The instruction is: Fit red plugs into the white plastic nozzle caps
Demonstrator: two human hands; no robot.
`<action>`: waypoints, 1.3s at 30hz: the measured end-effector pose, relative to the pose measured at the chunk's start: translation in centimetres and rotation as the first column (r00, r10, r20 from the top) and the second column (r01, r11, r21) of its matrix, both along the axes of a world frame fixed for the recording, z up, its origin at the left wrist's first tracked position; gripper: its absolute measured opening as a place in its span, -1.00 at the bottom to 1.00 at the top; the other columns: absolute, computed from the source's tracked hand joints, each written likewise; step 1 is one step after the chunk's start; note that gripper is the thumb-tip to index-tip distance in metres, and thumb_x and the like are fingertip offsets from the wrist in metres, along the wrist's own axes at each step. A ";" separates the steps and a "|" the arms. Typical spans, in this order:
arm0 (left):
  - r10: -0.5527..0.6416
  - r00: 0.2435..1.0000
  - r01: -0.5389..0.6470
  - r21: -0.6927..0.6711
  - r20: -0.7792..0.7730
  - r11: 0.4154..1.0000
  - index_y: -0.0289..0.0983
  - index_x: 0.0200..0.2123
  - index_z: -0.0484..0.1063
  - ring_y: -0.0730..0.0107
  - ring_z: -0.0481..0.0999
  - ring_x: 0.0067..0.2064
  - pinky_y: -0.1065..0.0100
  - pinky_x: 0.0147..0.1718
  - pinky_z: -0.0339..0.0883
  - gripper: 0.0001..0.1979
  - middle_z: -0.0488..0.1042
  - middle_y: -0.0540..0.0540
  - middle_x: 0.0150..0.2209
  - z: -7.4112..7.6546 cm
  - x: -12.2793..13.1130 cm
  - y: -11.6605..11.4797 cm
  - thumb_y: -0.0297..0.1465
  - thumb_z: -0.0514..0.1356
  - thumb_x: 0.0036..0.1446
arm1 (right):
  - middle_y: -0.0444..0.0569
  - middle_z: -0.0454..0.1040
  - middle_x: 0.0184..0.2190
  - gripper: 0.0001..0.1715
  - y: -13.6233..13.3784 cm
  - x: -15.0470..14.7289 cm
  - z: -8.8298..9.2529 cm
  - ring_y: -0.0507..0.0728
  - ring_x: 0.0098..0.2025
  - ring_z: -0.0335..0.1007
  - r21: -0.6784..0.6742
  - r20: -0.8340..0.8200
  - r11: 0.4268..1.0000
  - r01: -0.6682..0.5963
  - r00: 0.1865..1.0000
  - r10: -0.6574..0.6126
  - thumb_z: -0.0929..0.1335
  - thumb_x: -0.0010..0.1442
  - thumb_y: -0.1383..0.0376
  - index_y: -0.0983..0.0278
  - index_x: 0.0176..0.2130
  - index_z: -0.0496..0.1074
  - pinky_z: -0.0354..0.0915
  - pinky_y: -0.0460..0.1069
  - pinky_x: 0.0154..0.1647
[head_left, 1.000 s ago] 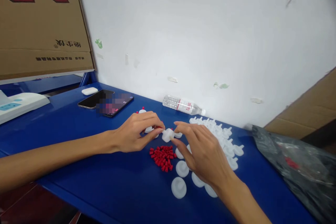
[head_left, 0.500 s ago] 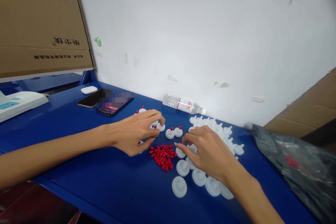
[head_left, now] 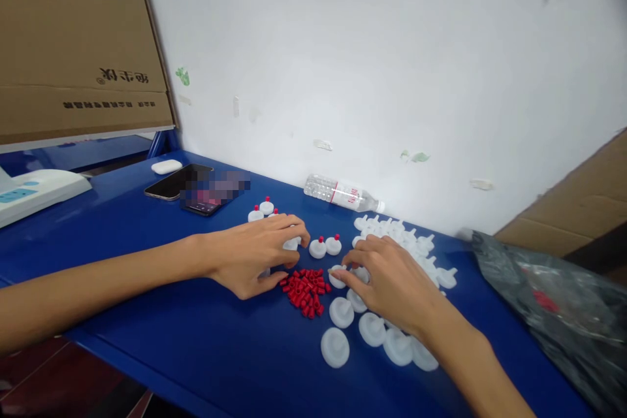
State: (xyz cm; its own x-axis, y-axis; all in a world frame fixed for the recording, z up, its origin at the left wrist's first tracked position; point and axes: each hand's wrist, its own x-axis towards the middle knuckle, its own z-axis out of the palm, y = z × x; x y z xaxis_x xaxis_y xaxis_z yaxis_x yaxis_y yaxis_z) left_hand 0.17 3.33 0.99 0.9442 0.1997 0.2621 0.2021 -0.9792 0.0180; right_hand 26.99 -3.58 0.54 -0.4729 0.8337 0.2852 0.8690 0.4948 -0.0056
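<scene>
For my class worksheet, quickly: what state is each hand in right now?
Left hand: open, near the red caps, nothing visibly held.
Right hand: at a white disc; whether it grips cannot be told.

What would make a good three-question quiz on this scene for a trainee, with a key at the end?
1. Fill in: The small caps heaped on the table between the left hand and the right hand are ____ in colour.

2. True or false: The clear plastic bottle stands upright.

3. Multiple choice: What is nearest the tip of the right thumb?
a) a phone
b) a white disc
c) the bottle cap

Key:
1. Red.
2. False; it lies on its side.
3. b.
</scene>
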 end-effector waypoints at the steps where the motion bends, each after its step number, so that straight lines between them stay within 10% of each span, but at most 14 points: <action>1: 0.001 1.000 -0.001 -0.006 -0.003 1.000 -0.29 -0.34 0.46 0.07 0.37 0.08 0.08 0.11 0.32 -0.98 0.38 -0.21 0.03 0.0 0.0 0.0 -0.46 0.24 0.12 | -0.03 0.57 -0.35 -0.71 0.0 0.0 0.0 0.21 -0.22 0.48 0.000 -0.005 1.000 0.004 1.000 -0.004 0.37 0.34 0.11 0.23 -0.25 0.60 0.33 0.17 -0.15; 20: -0.005 1.000 0.005 -0.011 0.020 1.000 -0.30 -0.25 0.45 0.10 0.37 0.05 0.11 0.08 0.31 -0.97 0.46 -0.18 -0.07 -0.6 0.1 0.5 -0.46 0.21 0.23 | 0.00 0.59 -0.19 -0.75 -0.2 -0.3 -0.2 0.26 -0.09 0.48 -0.047 0.060 0.998 0.035 0.998 -0.032 0.45 0.26 0.15 0.25 -0.13 0.59 0.31 0.24 0.01; 39: -0.072 0.940 -0.022 0.268 0.333 0.963 -0.22 0.11 0.38 0.30 0.51 -0.13 0.24 -0.14 0.35 -0.69 0.59 -0.15 -0.10 -1.3 0.0 1.1 -0.56 0.09 0.36 | 0.07 0.53 -0.10 -0.65 -0.4 -1.4 -0.2 0.24 -0.09 0.48 0.311 -0.018 0.946 -0.087 0.995 0.097 0.28 0.42 0.22 0.31 0.12 0.36 0.40 0.18 -0.08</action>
